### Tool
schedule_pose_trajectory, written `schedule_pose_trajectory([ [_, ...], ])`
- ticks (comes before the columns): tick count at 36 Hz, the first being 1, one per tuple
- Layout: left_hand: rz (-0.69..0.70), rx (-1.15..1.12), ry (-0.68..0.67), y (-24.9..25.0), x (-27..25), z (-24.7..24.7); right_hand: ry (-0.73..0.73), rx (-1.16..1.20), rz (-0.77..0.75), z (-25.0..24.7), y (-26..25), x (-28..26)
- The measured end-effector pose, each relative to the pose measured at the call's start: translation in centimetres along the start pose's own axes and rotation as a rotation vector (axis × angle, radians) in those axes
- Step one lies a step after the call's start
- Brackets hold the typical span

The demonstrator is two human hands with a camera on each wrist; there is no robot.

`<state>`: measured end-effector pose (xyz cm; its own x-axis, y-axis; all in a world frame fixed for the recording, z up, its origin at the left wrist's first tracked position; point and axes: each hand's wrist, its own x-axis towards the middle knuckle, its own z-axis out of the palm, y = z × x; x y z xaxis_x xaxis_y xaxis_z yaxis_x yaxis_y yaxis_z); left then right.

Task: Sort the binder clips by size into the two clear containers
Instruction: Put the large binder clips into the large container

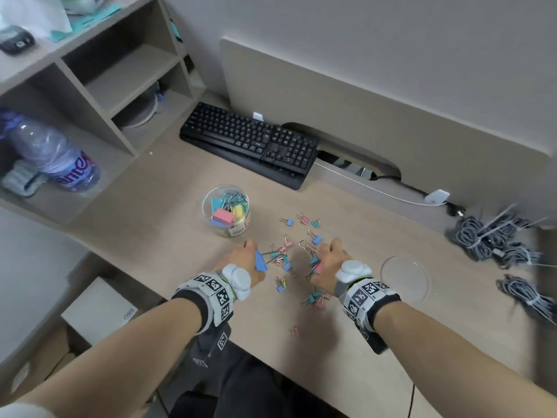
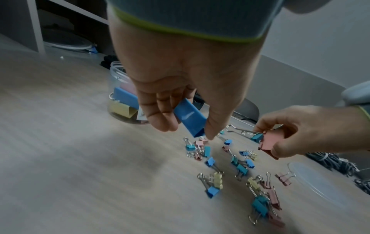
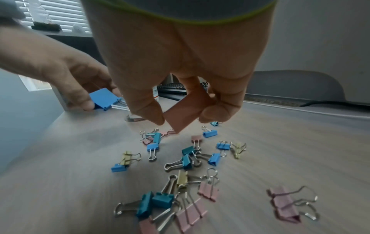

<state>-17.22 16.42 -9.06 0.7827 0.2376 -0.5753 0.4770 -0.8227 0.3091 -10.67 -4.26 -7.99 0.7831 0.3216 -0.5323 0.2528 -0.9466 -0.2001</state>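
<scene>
My left hand (image 1: 256, 258) pinches a large blue binder clip (image 1: 260, 262) just above the desk, its fingers and thumb curled round the clip (image 2: 190, 118). My right hand (image 1: 321, 260) grips a large pink binder clip (image 3: 188, 110) over the pile. Several small clips (image 1: 284, 262) in blue, teal, pink and yellow lie scattered between and below both hands (image 3: 188, 158). An upright clear container (image 1: 208, 203) holding several large clips stands beyond the left hand. A flat clear round piece (image 1: 405, 277), lid or shallow dish, lies right of the right hand.
A black keyboard (image 1: 250, 143) lies at the back of the desk. Bundled grey cables (image 1: 494, 239) sit at the right edge, with a white charger (image 1: 437, 197) and cord behind. Shelves with a water bottle (image 1: 51, 152) stand on the left.
</scene>
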Motion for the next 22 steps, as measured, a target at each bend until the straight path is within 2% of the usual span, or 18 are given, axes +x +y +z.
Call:
schedule_pose_trajectory([
  [6, 0.043, 0.006, 0.037, -0.2, 0.6, -1.3, -0.051, -0.058, -0.025, -0.9, -0.5, 0.3],
  [9, 0.074, 0.028, 0.047, -0.5, 1.0, -1.8, -0.004, -0.158, -0.035, -0.9, -0.9, 0.1],
  [12, 0.097, 0.041, 0.075, -1.0, 1.4, -2.7, 0.025, -0.162, 0.005, -1.3, -1.9, 0.1],
  [18, 0.125, -0.010, 0.120, -2.2, 1.9, -4.3, 0.023, -0.062, 0.019, -1.9, -3.3, 1.3],
  [22, 0.100, -0.063, 0.169, -3.4, 2.3, -6.5, 0.015, 0.149, 0.023, -2.9, -5.3, 2.5],
])
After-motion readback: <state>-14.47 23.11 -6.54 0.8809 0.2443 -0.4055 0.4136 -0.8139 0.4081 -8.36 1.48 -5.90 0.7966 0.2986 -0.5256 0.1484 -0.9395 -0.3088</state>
